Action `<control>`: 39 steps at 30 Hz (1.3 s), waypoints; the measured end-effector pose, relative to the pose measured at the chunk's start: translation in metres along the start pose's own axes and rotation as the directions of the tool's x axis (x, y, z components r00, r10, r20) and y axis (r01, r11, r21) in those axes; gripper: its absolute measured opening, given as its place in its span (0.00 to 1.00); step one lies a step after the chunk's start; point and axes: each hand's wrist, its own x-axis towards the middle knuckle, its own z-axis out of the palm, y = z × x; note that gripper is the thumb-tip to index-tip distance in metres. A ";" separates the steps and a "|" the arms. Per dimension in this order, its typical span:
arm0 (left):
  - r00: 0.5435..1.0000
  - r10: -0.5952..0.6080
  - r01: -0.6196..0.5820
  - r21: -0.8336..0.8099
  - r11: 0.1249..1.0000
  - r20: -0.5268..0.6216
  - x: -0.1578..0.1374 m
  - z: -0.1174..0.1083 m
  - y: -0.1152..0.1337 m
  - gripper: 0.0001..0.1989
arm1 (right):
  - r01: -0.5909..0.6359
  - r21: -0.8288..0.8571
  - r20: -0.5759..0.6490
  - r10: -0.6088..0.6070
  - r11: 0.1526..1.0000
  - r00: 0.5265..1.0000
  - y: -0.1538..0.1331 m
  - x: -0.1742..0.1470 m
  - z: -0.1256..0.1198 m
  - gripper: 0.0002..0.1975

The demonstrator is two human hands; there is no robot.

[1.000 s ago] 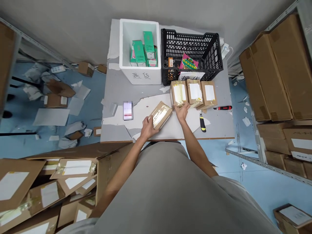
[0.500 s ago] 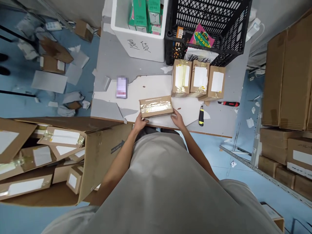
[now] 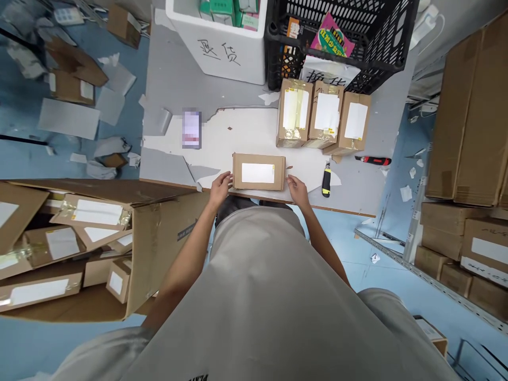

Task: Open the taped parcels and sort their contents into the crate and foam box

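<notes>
On the table (image 3: 170, 63), with a carton (image 3: 161, 243) of packages (image 3: 97, 210) nearby, three boxes (image 3: 295, 114) stand grouped. One parcel (image 3: 257, 172) lies label-up at the near edge, seemingly positioned but unopened. The left hand (image 3: 221, 189) and right hand (image 3: 298, 190) flank it, loosely open, gripping nothing; the knife (image 3: 326, 181) lies apart.

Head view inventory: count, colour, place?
table: 1, grey, white, centre
small carton: 1, brown, near edge
crate: 1, black, far side
packet: 1, pink-green, in crate
foam box: 1, white, beside crate
boxes: several, green, in foam box
carton row: 3, brown, before crate
blurred screen: 1, lilac, table left
knives: 2, yellow-black, red-black, table right
large carton: 1, brown, lower left
parcels: many, brown, inside it
stacked cartons: several, brown, right
paper: several, white, floor
shirt: 1, grey, bottom
hands: 2, bare, flanking small carton
</notes>
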 end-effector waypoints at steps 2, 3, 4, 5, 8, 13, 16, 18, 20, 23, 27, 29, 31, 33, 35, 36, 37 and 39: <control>1.000 -0.020 0.020 0.012 1.000 0.010 0.000 0.001 -0.011 0.31 | -0.033 -0.016 0.010 0.033 0.999 0.999 0.009 -0.007 0.000 0.22; 1.000 -0.020 0.020 0.032 0.999 0.023 0.000 0.001 -0.017 0.31 | -0.049 -0.025 0.020 0.049 0.999 0.999 0.013 -0.011 0.001 0.20; 0.999 -0.015 0.013 0.048 0.999 0.039 -0.001 0.000 -0.021 0.31 | -0.061 -0.031 0.030 0.062 0.998 0.998 0.016 -0.015 0.003 0.18; 0.998 -0.007 0.003 0.058 0.998 0.057 -0.001 0.000 -0.024 0.30 | -0.068 -0.033 0.037 0.069 0.997 0.997 0.019 -0.018 0.006 0.16; 0.994 0.027 -0.034 0.069 0.997 0.104 -0.003 0.001 -0.029 0.26 | -0.070 -0.024 0.043 0.071 0.997 0.997 0.023 -0.026 0.014 0.15; 0.989 0.088 -0.098 0.077 0.992 0.122 -0.005 -0.003 -0.026 0.21 | -0.042 0.024 0.016 0.042 0.999 0.999 0.018 -0.032 0.019 0.16; 0.987 0.133 -0.139 0.064 0.988 0.088 -0.010 -0.008 -0.017 0.18 | 0.028 0.084 -0.041 -0.025 0.996 0.999 0.007 -0.032 0.012 0.20; 0.983 0.184 -0.184 0.034 0.982 0.024 -0.012 -0.011 -0.008 0.19 | 0.085 0.118 -0.104 -0.073 0.989 0.992 -0.003 -0.029 0.007 0.23; 0.971 0.234 -0.234 -0.003 0.972 -0.039 -0.013 -0.012 0.001 0.22 | 0.109 0.124 -0.165 -0.088 0.986 0.982 -0.013 -0.024 0.003 0.26; 0.967 0.243 -0.244 0.002 0.970 -0.082 -0.010 -0.013 0.010 0.23 | 0.081 0.124 -0.181 -0.058 0.989 0.982 -0.023 -0.015 0.001 0.27; 0.978 0.200 -0.200 0.003 0.980 -0.061 -0.002 -0.017 0.004 0.24 | 0.060 0.147 -0.141 -0.039 0.987 0.989 -0.022 -0.012 0.003 0.30; 0.977 0.209 -0.210 -0.031 0.977 -0.027 -0.001 -0.020 -0.006 0.26 | 0.049 0.152 -0.132 -0.029 0.987 0.991 -0.017 -0.017 0.002 0.32; 0.979 0.205 -0.206 -0.053 0.977 -0.008 -0.001 -0.021 -0.019 0.29 | 0.029 0.154 -0.110 -0.012 0.988 0.994 -0.011 -0.024 0.001 0.35; 0.986 0.166 -0.167 -0.071 0.983 -0.010 -0.001 -0.019 -0.032 0.30 | 0.014 0.140 -0.071 -0.004 0.990 0.997 -0.003 -0.030 0.001 0.36; 0.992 0.125 -0.127 -0.082 0.989 -0.025 0.000 -0.014 -0.043 0.28 | -0.013 0.124 -0.039 0.018 0.992 0.999 0.005 -0.032 0.003 0.37; 0.993 0.120 -0.122 -0.080 0.989 -0.019 0.001 -0.011 -0.048 0.27 | -0.033 0.116 -0.030 0.036 0.993 0.999 0.010 -0.032 0.005 0.37; 0.992 0.127 -0.127 -0.072 0.989 0.002 0.002 -0.008 -0.053 0.26 | -0.051 0.102 -0.019 0.053 0.994 0.998 0.014 -0.031 0.006 0.36; 0.985 0.153 -0.150 -0.043 0.988 0.075 0.005 -0.001 -0.059 0.26 | -0.065 0.046 0.021 0.064 0.997 0.998 0.022 -0.027 0.009 0.32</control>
